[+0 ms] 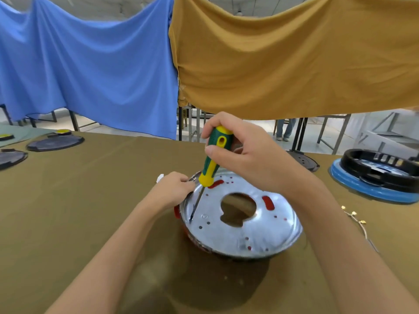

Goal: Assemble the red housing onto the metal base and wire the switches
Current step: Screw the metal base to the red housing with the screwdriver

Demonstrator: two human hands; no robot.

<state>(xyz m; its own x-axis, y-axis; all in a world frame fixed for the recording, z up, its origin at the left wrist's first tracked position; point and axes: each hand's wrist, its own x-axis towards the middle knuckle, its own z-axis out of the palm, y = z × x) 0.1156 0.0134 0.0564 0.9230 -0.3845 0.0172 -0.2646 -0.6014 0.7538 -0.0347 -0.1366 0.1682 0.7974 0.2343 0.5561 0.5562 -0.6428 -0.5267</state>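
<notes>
The metal base (240,225) is sitting near the table's front edge on the olive table cover (90,200), domed side up, with the red housing (177,211) showing underneath at its left rim and through its slots. The base is reading as thin pressed sheet: probably light, stiff, smooth and liable to slide or spin under tool pressure, so the rim is the sensible place to hold it.

The left hand (174,189) is doing that, fingers curled over the far-left rim. The right hand (238,150) is wrapping its fingers and thumb round the green-and-yellow screwdriver (213,159); the tip is resting at a hole near the left edge. Whether a screw is seated there cannot be told.

To the right, thin wires with brass terminals (356,217) are lying on the cover. Farther right, a black ring on a blue disc (376,175) is standing. At the far left, 2 dark round plates (54,142) are waiting.
</notes>
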